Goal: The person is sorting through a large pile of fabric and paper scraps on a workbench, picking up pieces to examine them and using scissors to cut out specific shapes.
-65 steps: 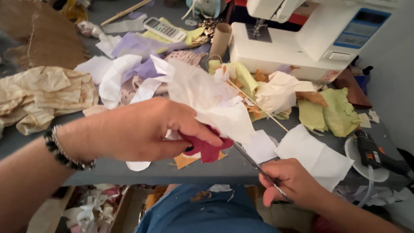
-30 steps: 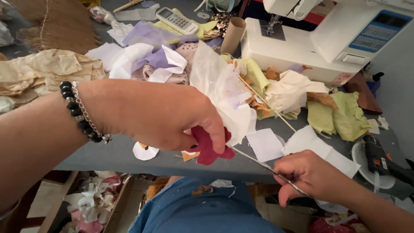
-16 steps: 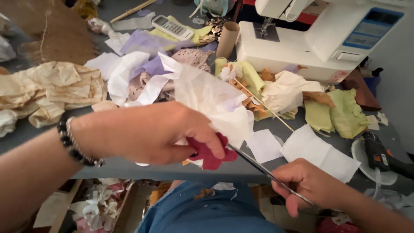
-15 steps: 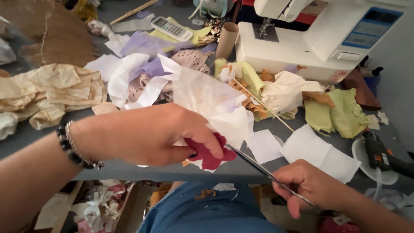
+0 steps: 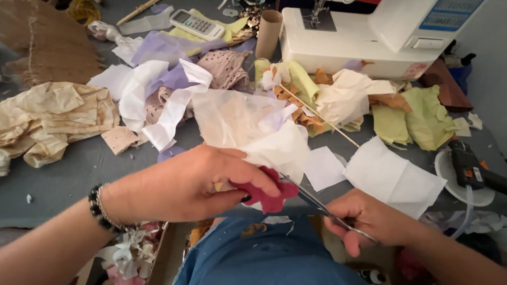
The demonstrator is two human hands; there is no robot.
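My left hand [image 5: 195,184] pinches a bunch of layered white tissue paper [image 5: 253,129] with a dark red scrap [image 5: 269,192] at its lower end, held above the near edge of the grey table [image 5: 63,179]. My right hand [image 5: 369,219] grips a pair of scissors [image 5: 317,203], whose blades point up-left and meet the red scrap just below my left thumb. A beaded bracelet [image 5: 99,208] sits on my left wrist.
Crumpled paper pieces in cream [image 5: 47,119], lilac, white and green [image 5: 417,119] cover the table. A white sewing machine [image 5: 380,31] stands at the back right, a calculator [image 5: 198,24] and cardboard tube [image 5: 268,34] behind. A glue gun [image 5: 470,166] rests on a plate at right. A thin wooden stick [image 5: 319,116] lies across the pile.
My left hand has dropped lower and nearer to me with the paper bunch. The scissors stay at the red scrap, my right hand shifting slightly left.
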